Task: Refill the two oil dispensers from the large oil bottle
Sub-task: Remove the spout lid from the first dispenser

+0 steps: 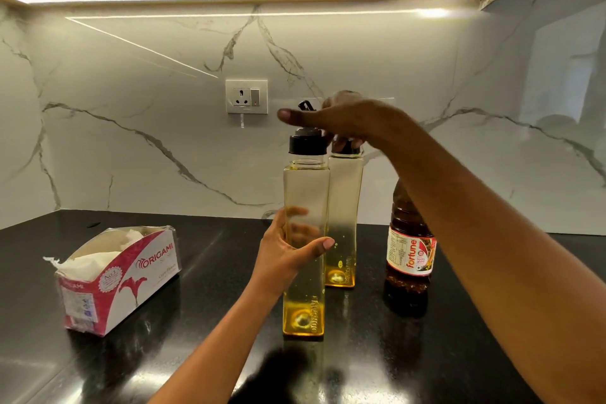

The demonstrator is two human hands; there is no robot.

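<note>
Two tall square clear oil dispensers stand on the black counter, each with a little yellow oil at the bottom. My left hand [288,252] grips the body of the near dispenser [305,193]. My right hand [331,116] is over its black cap [307,143], fingers around the flip spout on top. The far dispenser [344,207] stands just behind and to the right, its black cap partly hidden by my right hand. The large oil bottle [410,252] with a red and white label stands at the right, its top hidden behind my right forearm.
An open pink and white tissue box [124,275] lies on the black counter [196,354] at the left. A marble backsplash with a wall socket [246,96] rises behind the bottles. Overhead cabinets hang above.
</note>
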